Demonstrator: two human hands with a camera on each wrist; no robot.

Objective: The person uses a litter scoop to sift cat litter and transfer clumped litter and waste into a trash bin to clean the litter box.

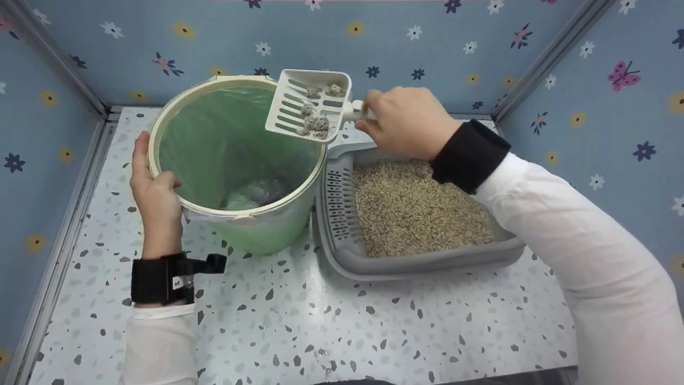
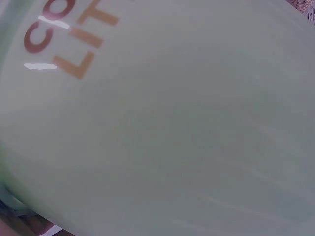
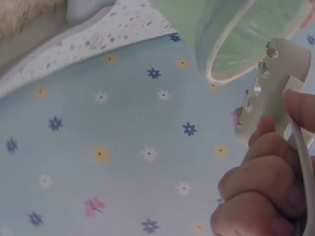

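A white slotted litter scoop (image 1: 307, 104) is held by its handle in my right hand (image 1: 409, 120), whose curled fingers also show in the right wrist view. Several grey-beige clumps (image 1: 315, 124) lie on the scoop, which overlaps the right rim of a light green bucket (image 1: 262, 235) in the head view. A green plastic bag (image 1: 203, 139) lines the bucket. My left hand (image 1: 157, 192) holds the bucket at its left side, thumb at the cream rim and fingers along the outside. The left wrist view is mostly filled by the bucket wall (image 2: 157, 137) with printed letters.
Beside the bucket on the right stands a grey litter tray (image 1: 417, 267) containing tan granular litter (image 1: 422, 208). Both stand on a white speckled table (image 1: 342, 326). Blue flowered panels (image 1: 374, 32) in metal frames enclose the back and sides.
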